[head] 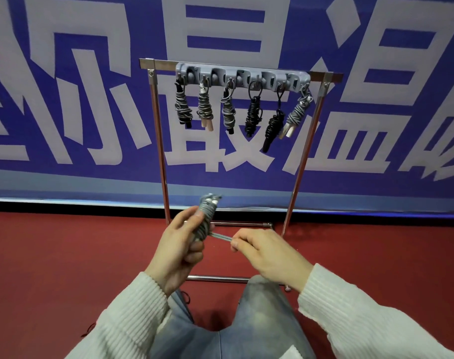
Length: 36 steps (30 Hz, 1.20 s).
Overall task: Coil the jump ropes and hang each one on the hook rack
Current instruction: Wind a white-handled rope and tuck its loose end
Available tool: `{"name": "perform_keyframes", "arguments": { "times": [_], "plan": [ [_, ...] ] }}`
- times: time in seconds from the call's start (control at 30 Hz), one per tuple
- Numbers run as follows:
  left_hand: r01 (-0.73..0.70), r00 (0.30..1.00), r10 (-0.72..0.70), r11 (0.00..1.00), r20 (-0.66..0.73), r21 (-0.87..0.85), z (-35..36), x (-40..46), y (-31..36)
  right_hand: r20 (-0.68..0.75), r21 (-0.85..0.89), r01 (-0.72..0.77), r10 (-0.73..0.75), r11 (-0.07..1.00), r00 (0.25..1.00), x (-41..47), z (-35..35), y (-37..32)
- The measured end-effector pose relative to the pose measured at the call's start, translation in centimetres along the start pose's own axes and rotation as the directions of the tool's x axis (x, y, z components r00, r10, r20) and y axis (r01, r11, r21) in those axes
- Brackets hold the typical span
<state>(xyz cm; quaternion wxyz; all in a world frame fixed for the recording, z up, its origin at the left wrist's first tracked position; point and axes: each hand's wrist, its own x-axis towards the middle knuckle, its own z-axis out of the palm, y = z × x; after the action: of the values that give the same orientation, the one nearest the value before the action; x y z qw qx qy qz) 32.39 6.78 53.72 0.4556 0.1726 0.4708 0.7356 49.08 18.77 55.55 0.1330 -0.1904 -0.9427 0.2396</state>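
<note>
Six coiled jump ropes already hang from the grey plastic hook rack [242, 76] mounted on the top bar of the shiny metal stand [158, 125] — from left: a grey bundle with black handles [183, 106], a grey bundle with pale wooden handles [204, 107], another grey bundle with a dark handle [228, 111], a black coiled rope [253, 114], a second black coiled rope hanging lower and tilted [273, 128], and a grey rope with pale handles slanting off the far right hook [297, 114]. Every hook I can make out looks taken, though small details on the rack are hard to read. A seventh rope, the grey cord bundle in hand [207, 218], is held low in front of the stand, over the red floor [65, 255]. The left hand [180, 244] grips the bundle upright, fingers curled round it; the right hand [262, 248] pinches the loose grey cord end [220, 236] pulled taut sideways from the bundle. Judging by that, the wrapping is nearly finished — the tail probably needs tucking or a last turn, then hanging. Where it would hang is unclear. No other loose ropes in view, so this is likely the last one.
</note>
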Motion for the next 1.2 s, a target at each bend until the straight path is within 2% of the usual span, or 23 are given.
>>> {"name": "perform_keyframes", "arguments": {
  "times": [0.03,0.07,0.13,0.2,0.23,0.27,0.33,0.4,0.43,0.47,0.53,0.63,0.67,0.73,0.83,0.93,0.97,1.1,1.13,1.2],
  "plan": [
    [-0.073,0.997,0.079,0.975,-0.021,0.21,0.0,-0.1,-0.8,0.028,-0.125,0.058,-0.055,0.99,0.998,0.0,-0.5,0.1],
    [-0.13,0.99,0.142,0.907,0.001,0.401,0.1,-0.2,-1.6,0.077,-0.274,0.14,-0.124,0.951,0.989,0.0,-1.2,0.2],
    [-0.221,0.975,0.175,0.664,0.138,0.714,-0.3,-0.3,-2.9,0.245,-0.465,0.299,-0.204,0.833,0.948,0.4,-2.3,-0.2],
    [-0.283,0.959,0.104,0.425,0.264,0.86,-0.1,-0.7,-3.6,0.384,-0.397,0.362,-0.205,0.843,0.9,1.1,-3.1,-0.7],
    [-0.32,0.945,0.059,0.385,0.323,0.866,0.3,-1.3,-3.6,0.426,-0.308,0.347,-0.198,0.886,0.883,1.6,-3.8,-0.9],
    [-0.342,0.93,0.016,0.405,0.367,0.848,0.7,-1.9,-3.5,0.445,-0.192,0.292,-0.182,0.937,0.877,2.1,-4.4,-0.9],
    [-0.331,0.912,-0.015,0.564,0.41,0.756,1.2,-2.7,-3.0,0.44,0.074,0.15,-0.168,0.986,0.882,2.9,-5.5,-0.4],
    [-0.303,0.893,-0.02,0.711,0.449,0.634,1.4,-3.3,-2.1,0.41,0.331,0.025,-0.168,0.943,0.897,2.8,-6.0,0.1],
    [-0.305,0.875,-0.024,0.748,0.483,0.589,1.6,-3.7,-1.6,0.399,0.469,-0.043,-0.169,0.882,0.901,2.6,-5.5,0.2],
    [-0.315,0.854,-0.027,0.768,0.52,0.558,1.9,-4.1,-1.3,0.391,0.613,-0.125,-0.163,0.78,0.906,2.3,-4.8,0.1],
    [-0.3,0.825,-0.019,0.832,0.565,0.466,2.4,-5.1,-1.3,0.365,0.837,-0.265,-0.127,0.478,0.922,1.6,-2.8,0.1],
    [-0.185,0.863,0.038,0.952,0.504,0.245,2.6,-5.8,-1.9,0.231,0.971,-0.224,-0.092,0.079,0.969,0.0,0.0,-0.3],
    [-0.155,0.885,0.063,0.974,0.46,0.166,2.6,-5.7,-2.2,0.201,0.979,-0.202,-0.023,-0.026,0.979,-0.4,0.4,-1.0],
    [-0.106,0.921,0.09,0.994,0.38,0.021,2.9,-5.6,-2.3,0.154,0.985,-0.137,0.168,-0.108,0.974,-0.7,0.8,-1.9],
    [-0.114,0.923,0.126,0.992,0.363,-0.056,3.4,-5.7,-2.0,0.125,0.985,-0.087,0.274,-0.146,0.953,-0.5,0.5,-3.0],
    [-0.065,0.94,0.113,0.985,0.322,-0.158,3.7,-5.9,-1.5,0.142,0.969,-0.094,0.205,-0.229,0.968,-0.3,0.2,-3.2],
    [-0.057,0.946,0.108,0.983,0.304,-0.172,3.8,-5.8,-1.5,0.138,0.97,-0.093,0.195,-0.224,0.971,-0.4,0.3,-3.1],
    [-0.042,0.971,0.054,0.997,0.234,-0.057,3.3,-5.1,-0.7,0.083,0.996,-0.076,0.19,-0.044,0.978,-0.8,0.8,-1.9],
    [-0.01,0.97,0.016,1.0,0.241,-0.023,3.0,-4.9,-0.3,0.071,0.997,-0.078,0.187,0.027,0.98,-0.9,0.9,-1.6],
    [0.037,0.961,-0.047,0.998,0.273,0.042,2.4,-4.8,0.1,-0.002,0.969,-0.051,0.212,0.243,0.977,-1.1,1.4,-1.2]
  ]
}}
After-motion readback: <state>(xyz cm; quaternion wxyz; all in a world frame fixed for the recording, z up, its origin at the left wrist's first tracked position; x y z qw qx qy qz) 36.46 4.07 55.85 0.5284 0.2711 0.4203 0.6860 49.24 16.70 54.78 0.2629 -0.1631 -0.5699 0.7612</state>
